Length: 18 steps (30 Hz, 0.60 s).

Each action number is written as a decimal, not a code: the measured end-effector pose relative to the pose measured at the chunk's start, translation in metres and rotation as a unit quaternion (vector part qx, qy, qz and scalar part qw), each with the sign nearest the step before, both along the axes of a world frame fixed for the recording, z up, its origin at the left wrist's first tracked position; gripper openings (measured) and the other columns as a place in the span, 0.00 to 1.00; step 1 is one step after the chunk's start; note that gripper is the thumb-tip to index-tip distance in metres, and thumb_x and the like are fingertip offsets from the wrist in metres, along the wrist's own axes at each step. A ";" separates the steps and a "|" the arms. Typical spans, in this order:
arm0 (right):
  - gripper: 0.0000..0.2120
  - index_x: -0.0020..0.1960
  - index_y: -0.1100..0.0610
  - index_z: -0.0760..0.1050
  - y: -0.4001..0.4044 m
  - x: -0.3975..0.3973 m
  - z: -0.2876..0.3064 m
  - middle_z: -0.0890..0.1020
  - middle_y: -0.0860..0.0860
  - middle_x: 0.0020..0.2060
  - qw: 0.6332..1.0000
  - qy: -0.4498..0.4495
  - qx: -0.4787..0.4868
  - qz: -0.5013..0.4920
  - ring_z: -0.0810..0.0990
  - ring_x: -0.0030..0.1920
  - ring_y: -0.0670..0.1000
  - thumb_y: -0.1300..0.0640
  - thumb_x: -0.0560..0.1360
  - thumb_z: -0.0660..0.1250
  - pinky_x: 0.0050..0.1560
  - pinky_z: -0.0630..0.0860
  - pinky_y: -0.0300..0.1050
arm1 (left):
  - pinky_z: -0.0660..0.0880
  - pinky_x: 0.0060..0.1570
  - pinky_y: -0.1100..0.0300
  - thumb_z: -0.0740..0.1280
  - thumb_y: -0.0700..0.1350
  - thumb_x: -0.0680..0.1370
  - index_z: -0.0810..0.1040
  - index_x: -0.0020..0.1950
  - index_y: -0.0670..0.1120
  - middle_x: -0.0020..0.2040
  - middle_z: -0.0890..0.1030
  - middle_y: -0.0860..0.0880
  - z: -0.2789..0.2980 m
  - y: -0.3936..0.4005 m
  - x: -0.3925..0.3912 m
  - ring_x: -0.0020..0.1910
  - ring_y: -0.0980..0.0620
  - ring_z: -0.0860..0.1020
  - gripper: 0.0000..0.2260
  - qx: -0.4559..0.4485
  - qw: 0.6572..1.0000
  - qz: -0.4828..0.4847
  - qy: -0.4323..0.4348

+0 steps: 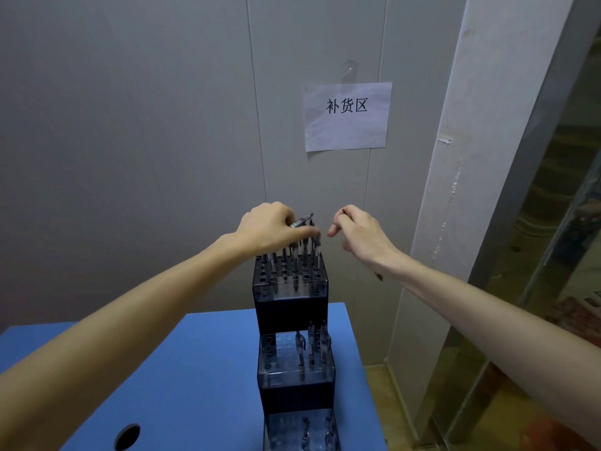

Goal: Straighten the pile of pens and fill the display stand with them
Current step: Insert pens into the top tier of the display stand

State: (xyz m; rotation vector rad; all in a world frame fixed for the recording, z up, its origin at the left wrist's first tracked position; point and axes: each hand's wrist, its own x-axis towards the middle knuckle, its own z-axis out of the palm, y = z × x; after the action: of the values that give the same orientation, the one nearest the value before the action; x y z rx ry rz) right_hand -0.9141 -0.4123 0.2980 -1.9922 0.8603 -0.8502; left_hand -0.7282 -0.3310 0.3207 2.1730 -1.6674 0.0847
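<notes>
The left hand (270,227) sits over the top tier (289,281) of the display stand, fingers curled round a small bundle of pens (302,220). The bundle's ends stick out toward 2 o'clock from the knuckles, so its long axis runs roughly 8 to 2, tilted well off vertical. How many pens are in the grip I cannot tell; the bundle is blurred. Directly below the hand, at 6 o'clock, lie the open holes of the top tier, where a row of about six pens already stands upright along the far edge, just under the fingers. The left hand is the nearer one to those holes, and by my reading the next move turns on tipping a pen upright and dropping it straight down.

The right hand (357,232) hovers at 3 o'clock from the stand's top, apart from it. Its fingers are loosely curled, and something small and dark shows at the fingertips; I cannot tell whether it is pinched.

The stand has three tiers stepping toward the viewer: the middle tier (296,356) holds about three pens at its right side, the bottom tier (302,431) perhaps two, blurred. All rest on a blue table (201,369).
</notes>
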 end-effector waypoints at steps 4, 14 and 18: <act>0.13 0.45 0.59 0.74 0.000 0.003 0.006 0.85 0.53 0.42 0.999 -0.029 -0.018 0.004 0.80 0.31 0.52 0.54 0.82 0.55 0.31 0.74 0.46 | 0.71 0.37 0.57 0.61 0.61 0.83 0.81 0.40 0.49 0.35 0.83 0.53 0.000 0.008 0.004 0.34 0.54 0.79 0.21 -0.072 0.996 -0.019 0.056; 0.19 0.40 0.59 0.75 0.001 0.015 0.016 0.78 0.50 0.28 0.995 -0.011 -0.090 0.036 0.73 0.29 0.50 0.48 0.83 0.61 0.36 0.73 0.47 | 0.81 0.49 0.48 0.66 0.59 0.81 0.87 0.50 0.52 0.43 0.86 0.54 0.009 0.028 0.021 0.39 0.52 0.82 0.15 -0.267 0.943 -0.003 0.197; 0.10 0.46 0.57 0.79 0.006 0.016 0.019 0.84 0.50 0.32 0.992 -0.022 -0.110 0.059 0.78 0.27 0.47 0.51 0.81 0.68 0.34 0.77 0.39 | 0.83 0.50 0.47 0.71 0.56 0.79 0.86 0.54 0.52 0.42 0.86 0.55 0.006 0.036 0.031 0.41 0.55 0.84 0.11 -0.285 0.932 -0.002 0.224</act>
State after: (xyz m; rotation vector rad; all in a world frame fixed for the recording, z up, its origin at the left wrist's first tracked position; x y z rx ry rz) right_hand -0.8976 -0.4059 0.3167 -2.1818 0.6395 -0.9498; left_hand -0.6972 -0.2953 0.3264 1.5984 -1.1979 0.0573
